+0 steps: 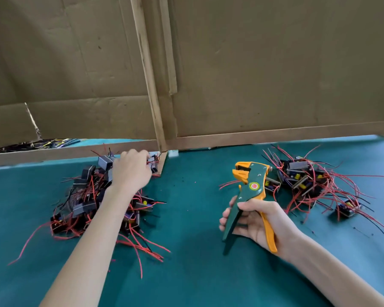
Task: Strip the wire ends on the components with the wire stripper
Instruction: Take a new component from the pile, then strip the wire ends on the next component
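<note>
1. Head cam had the right hand (257,220) nearest, wrapped around both handles of the green and orange wire stripper (251,185). The tool was held up off the teal counter (197,251), nose pointing away, and I couldn't see any wire in its jaws.
2. Next out, on the left, sat the left pile (84,207): a tangle of small boxy parts with red and black leads. The forearm reached right over it.
3. At the far edge of that heap, the left hand (131,171) had its fingers curled onto one component (153,161), right by the corner of the cardboard wall (253,74). So it was gripping that one, not lying open.
4. Over on the right was the right pile (308,180), more of the same parts, spread looser, just beyond the stripper.
5. A few black specks (186,180) dotted the counter between the piles, maybe insulation bits.
6. Progress guess: mid-job. It looked like a fresh piece was being fetched while the stripper waited. The right heap might've been the finished ones, but the wire tips were too small to tell. Plenty was left on the left either way.
</note>
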`<state>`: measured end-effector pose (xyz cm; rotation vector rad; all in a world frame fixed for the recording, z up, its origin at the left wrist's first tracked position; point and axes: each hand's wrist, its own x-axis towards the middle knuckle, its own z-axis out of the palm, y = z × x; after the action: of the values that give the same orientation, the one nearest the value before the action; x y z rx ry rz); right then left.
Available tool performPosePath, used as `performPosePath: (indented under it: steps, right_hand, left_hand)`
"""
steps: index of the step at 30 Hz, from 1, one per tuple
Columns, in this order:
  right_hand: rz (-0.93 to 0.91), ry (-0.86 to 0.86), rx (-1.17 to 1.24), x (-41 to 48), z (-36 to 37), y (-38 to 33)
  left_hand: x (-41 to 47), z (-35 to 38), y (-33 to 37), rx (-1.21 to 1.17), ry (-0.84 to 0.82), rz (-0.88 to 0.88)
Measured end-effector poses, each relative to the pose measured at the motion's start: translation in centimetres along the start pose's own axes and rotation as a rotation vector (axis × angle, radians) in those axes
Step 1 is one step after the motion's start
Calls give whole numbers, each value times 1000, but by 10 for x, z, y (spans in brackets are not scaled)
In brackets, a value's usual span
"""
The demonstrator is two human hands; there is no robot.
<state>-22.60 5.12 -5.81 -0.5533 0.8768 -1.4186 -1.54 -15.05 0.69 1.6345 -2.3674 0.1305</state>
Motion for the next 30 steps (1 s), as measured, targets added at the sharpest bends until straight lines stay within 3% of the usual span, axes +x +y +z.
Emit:
performPosePath:
  steps: [4, 15, 18, 23, 27, 30]
  right_hand:
    - [-17, -17, -37, 0, -2, 2]
    - [-2, -19, 7, -7, -5, -2]
    - [1, -11, 9, -8, -3, -2]
    - [-3, -3, 16, -9, -1, -2]
    - [-10, -2, 16, -9, -2, -2]
    - [-15, -9, 21, -9, -2, -2]
  left_hand:
    - [9, 27, -16, 200, -79, -19]
    - [11, 50, -15, 241, 137, -1]
    - [11, 49, -14, 112, 187, -9]
    - [14, 27, -7, -343, 144, -98]
    - [8, 1, 7, -487, 257, -47]
    - [1, -17, 21, -787, 188, 47]
